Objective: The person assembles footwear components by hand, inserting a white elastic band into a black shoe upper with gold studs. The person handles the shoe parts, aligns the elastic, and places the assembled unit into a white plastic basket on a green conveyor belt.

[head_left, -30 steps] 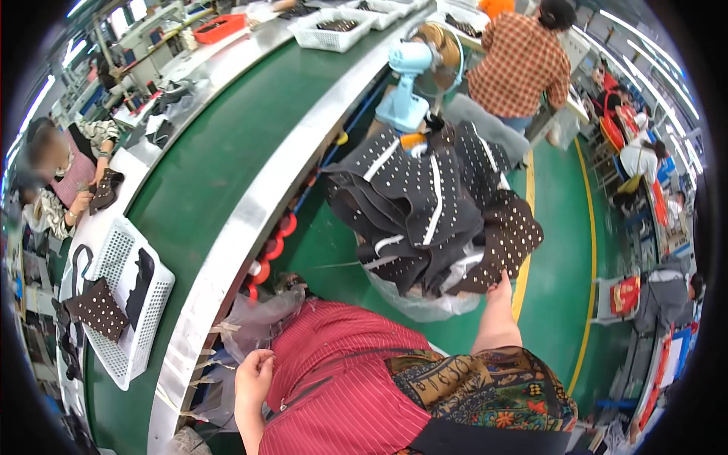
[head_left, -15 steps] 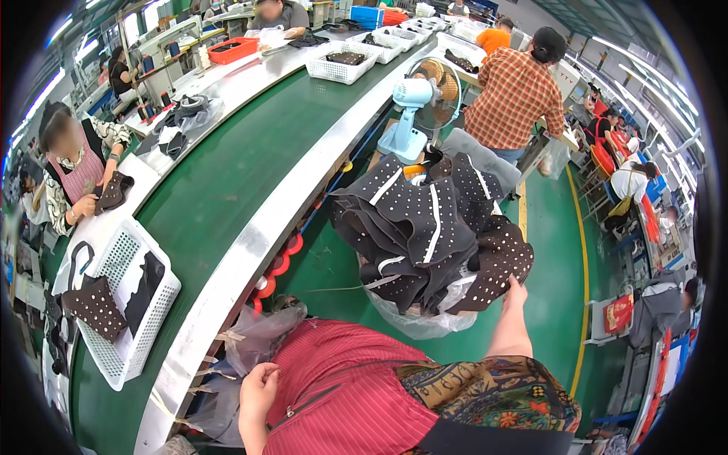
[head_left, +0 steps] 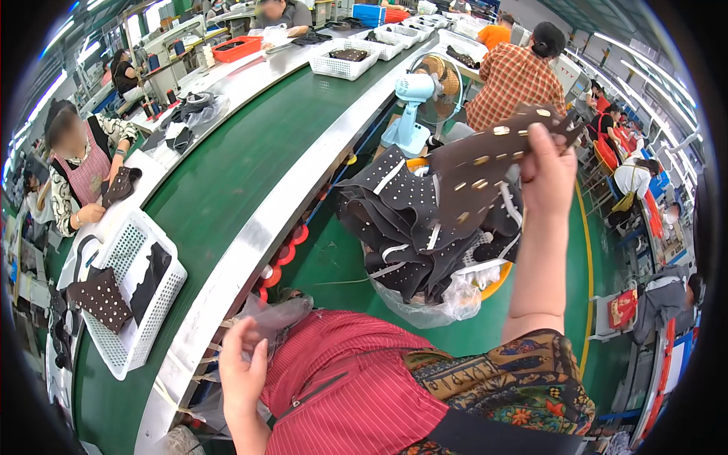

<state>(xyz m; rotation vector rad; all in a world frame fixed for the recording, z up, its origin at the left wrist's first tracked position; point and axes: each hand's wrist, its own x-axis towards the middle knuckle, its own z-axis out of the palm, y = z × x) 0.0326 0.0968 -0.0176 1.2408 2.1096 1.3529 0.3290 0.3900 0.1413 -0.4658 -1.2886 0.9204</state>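
Note:
My right hand [head_left: 547, 168] is raised and pinches a dark brown dotted fabric piece [head_left: 478, 163] by one end. The light dots on it look stretched by motion, and it hangs above a heap of dark dotted fabric pieces [head_left: 390, 205] with white strips. Under the heap lies clear plastic [head_left: 451, 307], with an orange rim [head_left: 497, 282] showing at its right. My left hand [head_left: 244, 364] is lifted beside my red striped apron [head_left: 341, 364], fingers apart and nothing in them, close to a clear plastic bag [head_left: 282, 312].
A green conveyor belt [head_left: 227, 163] with a metal edge [head_left: 254, 246] runs along my left. On it stands a white basket [head_left: 171, 288] holding dotted pieces. Across the belt a person [head_left: 87, 159] handles a dark piece. A blue fan [head_left: 413, 106] stands beyond the heap, near a person in plaid [head_left: 519, 83].
My right hand has lifted the dotted piece up off the heap, baring plastic and the orange rim. My left hand has risen slightly, and its fingers have spread.

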